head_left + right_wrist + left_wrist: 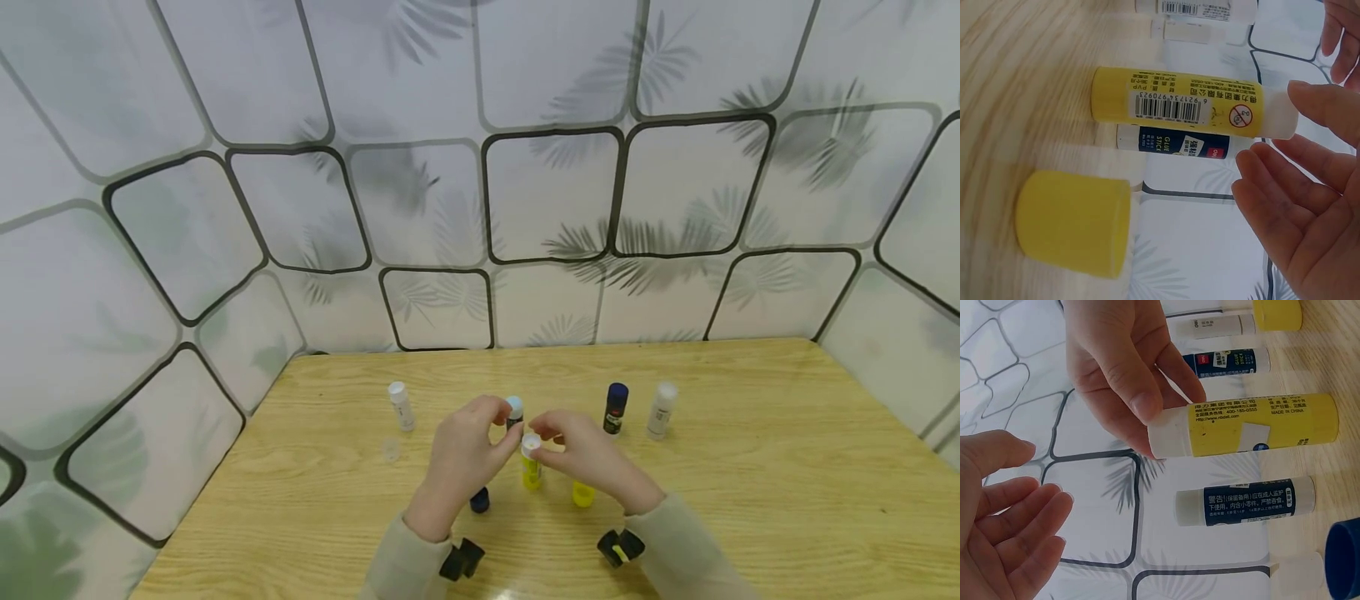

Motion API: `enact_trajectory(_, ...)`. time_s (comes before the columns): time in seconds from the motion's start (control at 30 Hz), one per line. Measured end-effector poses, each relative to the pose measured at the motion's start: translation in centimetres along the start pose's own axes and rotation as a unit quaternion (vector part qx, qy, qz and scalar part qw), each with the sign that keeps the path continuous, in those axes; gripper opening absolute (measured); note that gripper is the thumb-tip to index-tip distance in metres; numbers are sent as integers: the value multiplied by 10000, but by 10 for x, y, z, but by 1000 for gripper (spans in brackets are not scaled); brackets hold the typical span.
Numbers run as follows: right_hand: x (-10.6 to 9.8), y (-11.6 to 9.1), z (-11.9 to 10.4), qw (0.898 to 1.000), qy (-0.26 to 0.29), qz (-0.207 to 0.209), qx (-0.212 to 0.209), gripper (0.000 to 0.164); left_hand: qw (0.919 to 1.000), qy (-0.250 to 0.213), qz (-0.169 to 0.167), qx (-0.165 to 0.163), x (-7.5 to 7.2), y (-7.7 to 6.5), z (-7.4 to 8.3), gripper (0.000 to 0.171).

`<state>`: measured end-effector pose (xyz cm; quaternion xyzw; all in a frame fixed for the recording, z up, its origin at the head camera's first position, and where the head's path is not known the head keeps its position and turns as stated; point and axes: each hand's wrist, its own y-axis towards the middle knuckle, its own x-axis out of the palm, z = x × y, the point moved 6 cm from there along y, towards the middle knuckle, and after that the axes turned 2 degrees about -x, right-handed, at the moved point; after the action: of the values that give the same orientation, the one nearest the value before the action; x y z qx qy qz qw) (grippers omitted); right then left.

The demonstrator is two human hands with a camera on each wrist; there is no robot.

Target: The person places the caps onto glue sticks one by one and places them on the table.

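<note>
Pinching the upright yellow glue stick (532, 477) by its white collar (1169, 434), the right hand (583, 451) should press lightly to avoid tipping it, the left hand (467, 446) loosely spread nearby.

Legible on the yellow glue stick (1110, 94): 6 921734 970923 under a barcode (1169, 110), "PVP", and a crossed-out "0-3" sign (1240, 115); from the left wrist view, "MADE IN CHINA", "400-185-0555" and "Http://www.nbdeli.com" too. On the navy glue stick (1175, 142) nearest it, "GLUE STICK" plus a Chinese warning opening "警告". On another navy stick (1232, 361), "GLUE STICK" again, turned sideways.
</note>
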<state>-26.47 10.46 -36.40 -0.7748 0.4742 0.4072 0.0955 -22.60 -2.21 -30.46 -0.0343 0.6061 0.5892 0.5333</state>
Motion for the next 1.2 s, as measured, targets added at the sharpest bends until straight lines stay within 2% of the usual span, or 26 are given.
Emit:
enact_trajectory(0.47,7,-2,-5,9999,-165,-17,-44,22,9999,-30,71,125,-3,-4,1,13)
enact_trajectory(1.2,12,-7,-10,9998,183,-10,-5,14,9996,-185,41,197,-9,-10,1,12)
